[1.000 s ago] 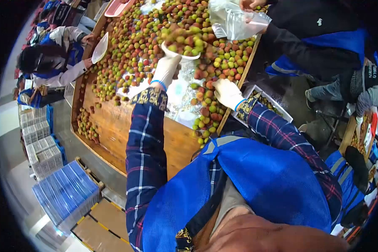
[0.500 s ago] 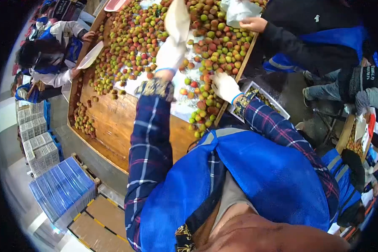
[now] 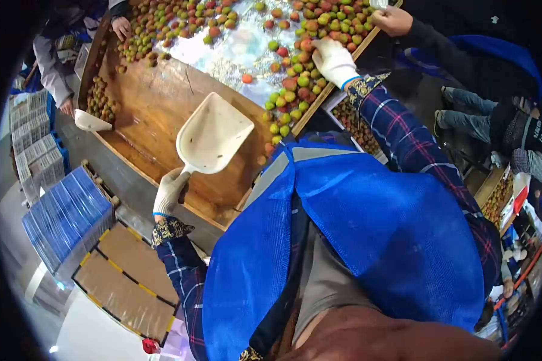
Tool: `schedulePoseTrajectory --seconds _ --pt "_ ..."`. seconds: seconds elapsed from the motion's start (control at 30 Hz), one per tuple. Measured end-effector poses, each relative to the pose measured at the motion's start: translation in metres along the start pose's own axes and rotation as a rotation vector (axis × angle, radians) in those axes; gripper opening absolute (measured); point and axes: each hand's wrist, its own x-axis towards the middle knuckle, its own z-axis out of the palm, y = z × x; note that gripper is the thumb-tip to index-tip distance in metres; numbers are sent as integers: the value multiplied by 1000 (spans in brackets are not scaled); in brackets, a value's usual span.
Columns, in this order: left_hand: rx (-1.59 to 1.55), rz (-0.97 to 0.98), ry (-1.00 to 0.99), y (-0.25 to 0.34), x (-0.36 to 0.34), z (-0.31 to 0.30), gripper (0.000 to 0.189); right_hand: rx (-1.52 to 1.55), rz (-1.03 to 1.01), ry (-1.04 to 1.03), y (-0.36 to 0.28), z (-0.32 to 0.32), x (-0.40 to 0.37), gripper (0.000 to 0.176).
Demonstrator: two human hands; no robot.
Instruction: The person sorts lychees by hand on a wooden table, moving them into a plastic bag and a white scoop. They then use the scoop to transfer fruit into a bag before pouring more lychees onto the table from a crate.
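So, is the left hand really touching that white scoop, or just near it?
Touching. The head view shows the gloved left hand wrapped around the handle of the white scoop, with no gap between them.

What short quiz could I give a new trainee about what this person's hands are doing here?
1. Which hand holds the white scoop: the left hand or the right hand?
2. Where is the other hand? A) on the scoop; B) at the loose fruit on the wooden table; C) out of view.
3. True or false: the scoop is heaped with fruit.

Key: 1. left hand; 2. B; 3. false.
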Motion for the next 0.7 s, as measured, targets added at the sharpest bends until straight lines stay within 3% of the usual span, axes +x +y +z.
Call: schedulePoseTrajectory --seconds 0.13,0.37,0.57,0.7 --pt "32 -38 -119 -22 -3 17 33 34 -64 79 6 1 1 29" --pt "9 11 -236 -4 28 49 37 39 -82 110 12 2 5 31" --pt "-26 68 -36 -9 11 4 42 14 -22 33 13 1 6 35" --pt "18 -48 -26 -38 -13 -26 43 -3 -12 2 13 0 7 36"
